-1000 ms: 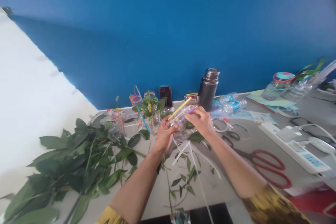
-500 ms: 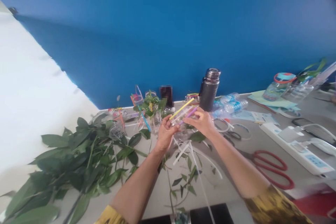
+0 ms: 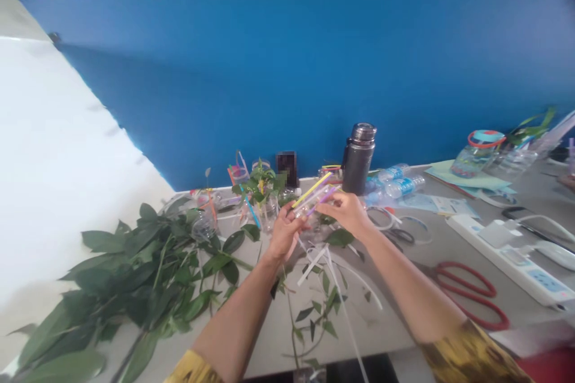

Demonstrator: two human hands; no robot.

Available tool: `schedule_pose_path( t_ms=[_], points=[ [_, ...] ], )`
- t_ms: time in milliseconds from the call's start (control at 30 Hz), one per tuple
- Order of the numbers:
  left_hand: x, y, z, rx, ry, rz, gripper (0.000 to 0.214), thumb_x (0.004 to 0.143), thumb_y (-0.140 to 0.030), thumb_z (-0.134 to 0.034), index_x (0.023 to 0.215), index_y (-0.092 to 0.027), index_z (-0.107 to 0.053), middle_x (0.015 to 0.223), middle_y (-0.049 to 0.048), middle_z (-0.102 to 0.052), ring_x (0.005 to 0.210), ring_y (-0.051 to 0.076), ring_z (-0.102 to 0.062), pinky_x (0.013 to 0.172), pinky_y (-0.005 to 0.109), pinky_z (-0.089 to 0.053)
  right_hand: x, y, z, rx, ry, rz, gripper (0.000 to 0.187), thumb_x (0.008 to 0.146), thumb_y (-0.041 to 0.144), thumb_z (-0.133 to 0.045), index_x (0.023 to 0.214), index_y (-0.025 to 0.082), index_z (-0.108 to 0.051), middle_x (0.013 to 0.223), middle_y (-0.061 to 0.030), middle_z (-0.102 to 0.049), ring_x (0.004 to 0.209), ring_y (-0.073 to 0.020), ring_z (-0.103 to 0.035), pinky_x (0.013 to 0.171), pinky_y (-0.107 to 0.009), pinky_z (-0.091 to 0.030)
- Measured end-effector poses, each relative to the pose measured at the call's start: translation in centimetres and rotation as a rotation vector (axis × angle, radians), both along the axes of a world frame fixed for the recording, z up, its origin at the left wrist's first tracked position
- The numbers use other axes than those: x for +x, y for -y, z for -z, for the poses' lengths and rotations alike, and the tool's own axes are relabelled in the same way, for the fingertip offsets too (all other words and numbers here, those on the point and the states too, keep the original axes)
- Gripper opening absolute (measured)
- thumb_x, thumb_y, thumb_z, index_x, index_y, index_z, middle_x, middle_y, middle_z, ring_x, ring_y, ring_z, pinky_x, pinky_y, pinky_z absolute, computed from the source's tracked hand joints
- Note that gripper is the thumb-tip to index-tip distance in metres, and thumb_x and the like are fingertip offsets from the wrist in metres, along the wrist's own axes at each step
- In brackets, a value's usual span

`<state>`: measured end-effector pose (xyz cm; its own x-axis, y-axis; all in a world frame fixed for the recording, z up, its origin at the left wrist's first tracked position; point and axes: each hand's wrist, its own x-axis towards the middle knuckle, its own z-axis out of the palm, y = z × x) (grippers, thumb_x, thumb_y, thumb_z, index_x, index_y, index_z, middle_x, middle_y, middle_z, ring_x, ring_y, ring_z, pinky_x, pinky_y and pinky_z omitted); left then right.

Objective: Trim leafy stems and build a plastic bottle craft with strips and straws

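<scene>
My left hand [image 3: 284,233] is wrapped round a clear plastic piece [image 3: 309,203], perhaps a cut bottle, tilted up to the right. Along its upper side lies a yellow strip [image 3: 313,189]. The fingers of my right hand [image 3: 349,213] pinch a purple strip [image 3: 327,194] at the near side of the clear piece. Just left of my hands, a leafy sprig [image 3: 262,184] stands in a clear container, with a blue strip [image 3: 252,210] beside it. White strips [image 3: 314,264] and thin vine cuttings [image 3: 314,311] lie on the table below my hands.
A large heap of leafy branches [image 3: 130,269] covers the left side. Behind my right hand stands a dark thermos [image 3: 359,158] near plastic bottles [image 3: 402,184]. Red-handled scissors [image 3: 469,287] and a white power strip [image 3: 507,257] lie at right. A blue partition [image 3: 287,72] closes the back.
The head view has tilted up slightly, so the scene sits a little lower. Both hands keep nearly the same grip on the clear piece and the purple strip.
</scene>
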<state>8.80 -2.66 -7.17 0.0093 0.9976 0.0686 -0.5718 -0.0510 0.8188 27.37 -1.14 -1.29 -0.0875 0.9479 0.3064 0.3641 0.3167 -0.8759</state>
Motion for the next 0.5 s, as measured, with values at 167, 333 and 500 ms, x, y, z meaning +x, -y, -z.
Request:
schedule_pose_path(
  t_ms=[167,333,500],
  points=[
    [-0.3,-0.2,0.0,-0.033,0.002,0.021,0.063,0.066,-0.021,-0.093,0.119,-0.022,-0.058,0.105,0.0049,-0.075,0.082,0.019,-0.071,0.07,0.031,-0.057,0.0,-0.1,0.3,0.012,-0.004,0.029,0.036,0.072,0.052,-0.076,0.077,0.016,-0.08,0.054,0.0026,-0.054,0.049,-0.0107,-0.038,0.046,-0.024,-0.028],
    [-0.2,-0.1,-0.1,-0.044,-0.016,0.019,0.065,0.066,-0.023,-0.093,0.122,-0.022,-0.058,0.106,0.0054,-0.075,0.085,0.02,-0.072,0.072,0.032,-0.058,0.1,-0.4,0.6,-0.003,-0.046,0.019,0.04,0.073,0.056,-0.074,0.071,0.016,-0.077,0.051,0.0041,-0.048,0.049,-0.0102,-0.034,0.047,-0.024,-0.025],
    [-0.1,0.1,0.1,-0.025,-0.01,0.093,0.067,0.068,-0.024,-0.093,0.124,-0.021,-0.057,0.107,0.0062,-0.076,0.087,0.022,-0.074,0.077,0.036,-0.059,0.5,-0.8,1.1,0.009,-0.037,0.092,0.045,0.072,0.06,-0.074,0.065,0.016,-0.074,0.048,0.0053,-0.043,0.049,-0.0099,-0.032,0.048,-0.025,-0.022]
  ],
)
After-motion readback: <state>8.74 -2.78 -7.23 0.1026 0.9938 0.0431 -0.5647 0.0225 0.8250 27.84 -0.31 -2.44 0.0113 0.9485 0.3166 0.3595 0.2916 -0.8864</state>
